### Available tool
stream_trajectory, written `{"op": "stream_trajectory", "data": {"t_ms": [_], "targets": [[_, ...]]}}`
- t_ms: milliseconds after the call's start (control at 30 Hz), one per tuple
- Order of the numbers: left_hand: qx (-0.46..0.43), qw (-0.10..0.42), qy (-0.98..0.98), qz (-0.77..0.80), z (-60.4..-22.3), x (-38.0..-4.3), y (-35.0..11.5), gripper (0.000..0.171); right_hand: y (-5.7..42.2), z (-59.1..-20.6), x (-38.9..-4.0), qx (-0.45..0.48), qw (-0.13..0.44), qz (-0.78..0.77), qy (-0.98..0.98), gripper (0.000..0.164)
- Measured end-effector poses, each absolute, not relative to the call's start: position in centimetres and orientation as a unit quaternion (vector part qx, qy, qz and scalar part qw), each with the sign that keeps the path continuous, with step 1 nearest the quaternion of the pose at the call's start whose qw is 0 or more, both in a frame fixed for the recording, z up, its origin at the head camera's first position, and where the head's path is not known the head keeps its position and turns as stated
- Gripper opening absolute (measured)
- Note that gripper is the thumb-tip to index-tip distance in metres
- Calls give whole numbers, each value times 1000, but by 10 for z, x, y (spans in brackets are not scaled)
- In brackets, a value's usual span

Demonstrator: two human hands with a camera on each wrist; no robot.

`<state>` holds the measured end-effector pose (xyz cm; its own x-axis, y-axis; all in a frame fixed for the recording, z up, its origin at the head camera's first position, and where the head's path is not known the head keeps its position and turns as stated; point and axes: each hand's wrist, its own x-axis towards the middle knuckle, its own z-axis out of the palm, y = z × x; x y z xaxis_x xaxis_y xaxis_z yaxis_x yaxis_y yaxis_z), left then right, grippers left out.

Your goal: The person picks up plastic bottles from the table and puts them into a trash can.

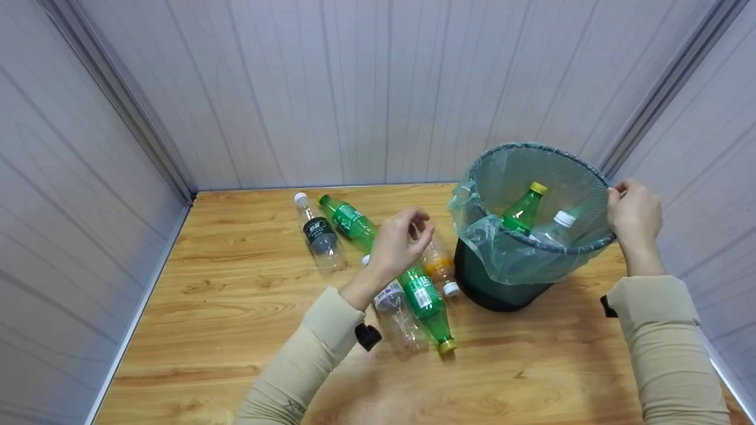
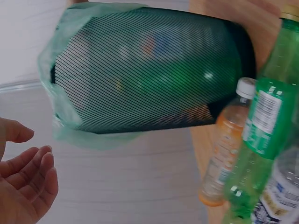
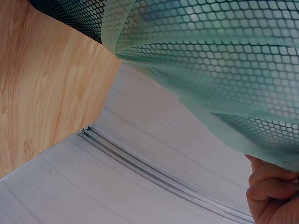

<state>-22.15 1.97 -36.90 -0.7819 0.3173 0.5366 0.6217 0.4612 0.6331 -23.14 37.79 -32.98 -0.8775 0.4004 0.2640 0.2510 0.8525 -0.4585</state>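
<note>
My right hand point(image 1: 635, 213) grips the rim of a dark mesh wastebasket point(image 1: 502, 289), which is lined with a thin green plastic bag point(image 1: 499, 248). In the right wrist view its curled fingers point(image 3: 271, 186) are at the bag's edge. Inside the bin are a green bottle with a yellow cap point(image 1: 522, 212) and a clear bottle with a white cap point(image 1: 555, 230). My left hand point(image 1: 398, 242) hovers over the bottles left of the bin, fingers loosely bent, holding nothing. Beneath it lies a green bottle with a yellow cap point(image 1: 424, 298), partly hidden by the hand.
Beside the bin lies an orange-labelled bottle point(image 1: 438, 262). A clear bottle point(image 1: 398, 319) lies nearer me. Farther left are a black-labelled bottle point(image 1: 322, 236) and another green bottle point(image 1: 348, 221). Pale panel walls point(image 1: 354, 88) enclose the wooden tabletop point(image 1: 236, 319) at back and sides.
</note>
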Motion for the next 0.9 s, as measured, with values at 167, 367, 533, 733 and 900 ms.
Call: {"op": "stream_trajectory", "data": {"t_ms": [167,367,533,733,900], "targets": [[-236,148,-856,-435,-392,-226,6,11,378,-330,-231,-171,179,209,-946,33],[-171,104,-886,-418,-418,-229,-9,15,378,-330,-231,-174,178,217,-944,32],[-113,74,-914,-384,-437,-231,-20,22,378,-330,-231,-178,180,218,-942,31],[-61,50,-929,-362,-458,-231,-29,31,378,-331,-231,-181,174,220,-943,33],[-35,20,-929,-369,-472,-229,-34,36,378,-331,-231,-178,172,220,-944,33]]}}
